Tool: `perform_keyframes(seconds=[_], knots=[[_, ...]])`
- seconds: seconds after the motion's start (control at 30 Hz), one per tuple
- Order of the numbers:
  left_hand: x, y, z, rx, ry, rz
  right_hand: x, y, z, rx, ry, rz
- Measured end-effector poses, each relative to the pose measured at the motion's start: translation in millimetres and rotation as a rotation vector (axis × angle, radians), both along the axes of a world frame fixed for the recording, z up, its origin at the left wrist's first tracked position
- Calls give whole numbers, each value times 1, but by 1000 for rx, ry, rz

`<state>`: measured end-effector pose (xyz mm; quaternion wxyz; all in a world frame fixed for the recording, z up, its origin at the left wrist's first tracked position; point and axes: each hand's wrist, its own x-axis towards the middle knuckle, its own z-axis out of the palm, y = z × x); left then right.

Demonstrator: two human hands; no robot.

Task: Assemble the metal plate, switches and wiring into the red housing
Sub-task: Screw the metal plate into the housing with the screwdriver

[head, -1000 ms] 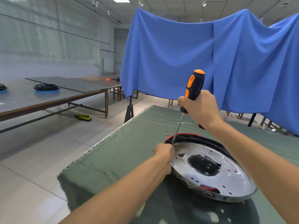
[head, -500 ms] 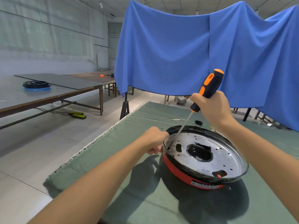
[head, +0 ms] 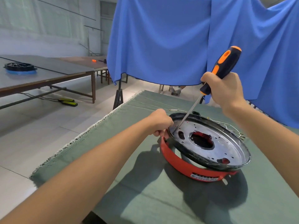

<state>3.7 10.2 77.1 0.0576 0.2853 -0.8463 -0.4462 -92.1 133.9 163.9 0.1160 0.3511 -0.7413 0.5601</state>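
On the counter [head: 145, 183], the metal plate [head: 226, 143] sits tilted in the red housing [head: 178, 162]. Left hand [head: 159, 122] grips the rim; right hand [head: 224, 89] grips the screwdriver [head: 208, 84]. Step: fastening. Next, likely seat the plate level.

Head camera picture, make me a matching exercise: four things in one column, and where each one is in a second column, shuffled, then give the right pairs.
Things:
1. screwdriver
2. metal plate
3. red housing
4. blue cloth

Places:
A. hung up behind the table
B. on the green table cover, under the plate
C. in the right hand, tip down at the plate's edge
D. tilted on the housing, its rim gripped by the left hand

Pairs: 1-C, 2-D, 3-B, 4-A
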Motion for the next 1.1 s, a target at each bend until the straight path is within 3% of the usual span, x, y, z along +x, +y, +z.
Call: perform_keyframes(seconds=[0.3,0.93,1.1], knots=[[5,0,5,54,-12,-35,2,-4,2,4,-98,-31],[1,-11,-3,-209,-14,-96,8,-4,-1,5,-73,4],[0,-15,-4,-94,-3,-91,9,-4,3,37,-65,1]])
